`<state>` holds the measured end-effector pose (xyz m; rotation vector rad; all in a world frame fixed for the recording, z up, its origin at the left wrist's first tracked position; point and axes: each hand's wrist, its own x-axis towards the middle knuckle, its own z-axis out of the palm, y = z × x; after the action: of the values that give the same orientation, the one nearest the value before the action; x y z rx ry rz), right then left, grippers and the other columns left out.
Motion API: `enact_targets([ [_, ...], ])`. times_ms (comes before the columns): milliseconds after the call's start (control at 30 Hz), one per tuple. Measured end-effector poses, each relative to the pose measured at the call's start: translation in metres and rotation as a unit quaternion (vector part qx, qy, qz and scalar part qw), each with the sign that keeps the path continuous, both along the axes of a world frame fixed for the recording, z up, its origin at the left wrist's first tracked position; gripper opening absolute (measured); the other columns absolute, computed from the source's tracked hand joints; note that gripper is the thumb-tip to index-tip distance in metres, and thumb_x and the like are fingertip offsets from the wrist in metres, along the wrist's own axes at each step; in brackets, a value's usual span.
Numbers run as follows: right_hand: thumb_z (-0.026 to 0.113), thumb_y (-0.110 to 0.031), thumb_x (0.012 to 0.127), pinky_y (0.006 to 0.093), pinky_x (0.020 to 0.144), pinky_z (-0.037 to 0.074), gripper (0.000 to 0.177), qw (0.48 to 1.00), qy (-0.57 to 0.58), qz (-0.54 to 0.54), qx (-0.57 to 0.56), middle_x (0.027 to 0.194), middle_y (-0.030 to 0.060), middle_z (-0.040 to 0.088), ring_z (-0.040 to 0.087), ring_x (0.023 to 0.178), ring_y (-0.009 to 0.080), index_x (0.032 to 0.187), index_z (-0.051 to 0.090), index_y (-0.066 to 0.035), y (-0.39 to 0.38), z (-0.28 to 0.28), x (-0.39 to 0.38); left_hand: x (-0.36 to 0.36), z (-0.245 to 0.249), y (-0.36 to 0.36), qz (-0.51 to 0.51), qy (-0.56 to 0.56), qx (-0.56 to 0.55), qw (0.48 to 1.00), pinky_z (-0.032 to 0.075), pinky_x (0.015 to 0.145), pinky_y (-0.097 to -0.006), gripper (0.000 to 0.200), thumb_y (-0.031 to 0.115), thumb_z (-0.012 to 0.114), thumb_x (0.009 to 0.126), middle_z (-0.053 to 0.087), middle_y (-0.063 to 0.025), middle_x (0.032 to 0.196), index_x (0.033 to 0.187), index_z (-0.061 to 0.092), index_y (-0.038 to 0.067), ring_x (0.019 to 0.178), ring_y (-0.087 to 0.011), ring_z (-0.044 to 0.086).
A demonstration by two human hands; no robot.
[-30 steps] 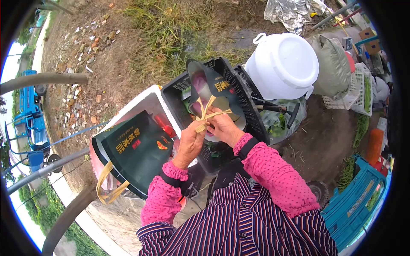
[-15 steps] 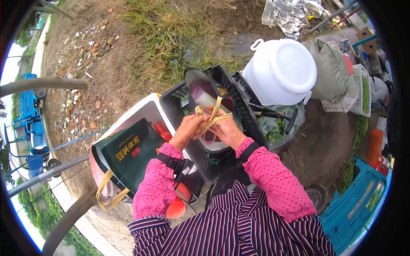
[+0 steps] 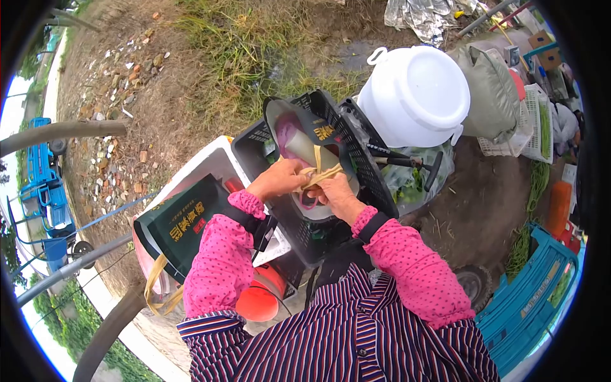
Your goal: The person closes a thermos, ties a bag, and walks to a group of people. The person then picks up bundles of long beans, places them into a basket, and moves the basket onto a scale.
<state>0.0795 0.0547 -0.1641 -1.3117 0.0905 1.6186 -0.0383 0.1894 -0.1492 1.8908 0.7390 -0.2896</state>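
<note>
My left hand (image 3: 280,178) and my right hand (image 3: 337,192) meet over a dark bag (image 3: 318,130) with gold lettering, each pinching its tan cloth straps (image 3: 321,173), which cross between the fingers. The bag stands upright inside a black plastic crate (image 3: 254,149). Something purple and pale (image 3: 294,137) shows in its open mouth. Left of the crate, a second dark green bag (image 3: 184,223) with gold lettering leans in a white foam box (image 3: 191,172), its tan handle hanging over the edge.
A white lidded barrel (image 3: 423,95) stands beyond the crate, beside a grey-green sack (image 3: 487,95). A clear bag of greens (image 3: 410,184) lies near a black handle. An orange-red container (image 3: 261,296) is by my left sleeve. Metal bars cross the left side.
My left hand has moved a little left and the straps are spread differently between my fingers. More of the orange-red container shows. The view has shifted slightly.
</note>
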Motion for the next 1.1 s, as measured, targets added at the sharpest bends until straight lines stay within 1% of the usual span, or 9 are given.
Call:
enact_targets([
  [100,0.057,-0.015,0.082,0.0201,0.041,0.036,0.011,0.996,-0.013,0.078,-0.032,0.065,0.0035,0.06,0.057,0.049,0.0088,0.081,0.058,-0.004,-0.008,0.017,0.016,-0.003,0.027,0.014,0.181,0.018,-0.209,0.961,0.035,0.043,-0.0221,0.029,0.025,0.064,0.079,0.053,-0.0031,0.065,0.092,0.053,0.002,0.052,-0.0073,0.048],
  [200,0.057,-0.016,0.081,0.021,0.04,0.038,0.012,0.99,-0.073,0.115,-0.028,0.063,0.0038,0.059,0.057,0.048,0.0099,0.076,0.055,-0.005,-0.013,0.032,0.031,-0.019,0.03,0.023,0.273,-0.05,-0.184,0.943,0.034,0.042,-0.0208,0.025,0.024,0.064,0.08,0.049,0.0017,0.063,0.087,0.053,0.003,0.049,-0.006,0.043],
  [500,0.055,-0.009,0.079,0.0242,0.042,0.042,0.012,0.977,-0.211,0.007,-0.02,0.058,0.0065,0.055,0.049,0.041,0.0129,0.071,0.053,0.0,-0.012,0.028,0.073,-0.045,0.014,0.016,0.436,-0.139,-0.212,0.863,0.035,0.039,-0.0226,0.017,0.016,0.062,0.083,0.046,0.0009,0.056,0.079,0.052,0.003,0.042,-0.0086,0.043],
  [600,0.057,-0.006,0.076,0.026,0.037,0.043,0.012,0.966,-0.248,-0.046,-0.057,0.055,0.007,0.055,0.05,0.038,0.0129,0.066,0.054,0.001,-0.012,-0.002,0.097,-0.056,-0.004,0.011,0.443,-0.128,-0.221,0.859,0.034,0.038,-0.0222,0.017,0.015,0.061,0.084,0.045,0.0013,0.056,0.078,0.051,0.004,0.042,-0.0083,0.044],
  [767,0.058,-0.007,0.075,0.0264,0.037,0.044,0.012,0.931,-0.359,-0.028,-0.068,0.054,0.007,0.055,0.052,0.039,0.0134,0.067,0.055,0.002,0.008,-0.026,0.117,-0.046,-0.011,0.0,0.499,-0.13,-0.232,0.825,0.025,0.038,-0.0203,0.017,0.015,0.063,0.082,0.037,0.0048,0.056,0.075,0.05,0.006,0.041,-0.0041,0.031],
  [867,0.058,-0.009,0.074,0.0276,0.039,0.044,0.012,0.921,-0.378,-0.012,-0.091,0.053,0.0072,0.055,0.054,0.041,0.0146,0.069,0.058,0.002,0.01,-0.04,0.119,-0.052,-0.014,0.004,0.484,-0.12,-0.214,0.84,0.024,0.038,-0.0199,0.018,0.015,0.064,0.082,0.037,0.0053,0.055,0.075,0.05,0.006,0.041,-0.0038,0.032],
  [1000,0.056,-0.013,0.073,0.0309,0.045,0.046,0.014,0.888,-0.43,0.06,-0.149,0.054,0.0097,0.057,0.057,0.043,0.0169,0.07,0.059,0.0,0.006,-0.06,0.117,-0.061,-0.026,-0.003,0.412,-0.033,-0.102,0.905,0.028,0.038,-0.0206,0.024,0.019,0.072,0.075,0.046,0.0028,0.056,0.075,0.053,0.004,0.044,-0.0044,0.04],
  [1033,0.056,-0.014,0.072,0.0318,0.047,0.046,0.014,0.876,-0.446,0.083,-0.163,0.054,0.0105,0.057,0.058,0.043,0.0174,0.071,0.06,0.0,0.004,-0.067,0.117,-0.073,-0.045,-0.003,0.342,-0.002,-0.041,0.939,0.043,0.053,-0.0242,0.035,0.027,0.076,0.069,0.057,-0.0037,0.066,0.079,0.058,-0.001,0.059,-0.0102,0.053],
  [1100,0.055,-0.015,0.072,0.0327,0.049,0.046,0.015,0.874,-0.451,0.076,-0.166,0.053,0.0115,0.057,0.058,0.043,0.0181,0.071,0.06,-0.001,-0.002,-0.08,0.113,-0.079,-0.047,-0.01,0.258,0.024,-0.012,0.966,0.043,0.056,-0.0252,0.036,0.024,0.075,0.068,0.058,-0.0035,0.067,0.087,0.062,-0.004,0.06,-0.0112,0.052],
])
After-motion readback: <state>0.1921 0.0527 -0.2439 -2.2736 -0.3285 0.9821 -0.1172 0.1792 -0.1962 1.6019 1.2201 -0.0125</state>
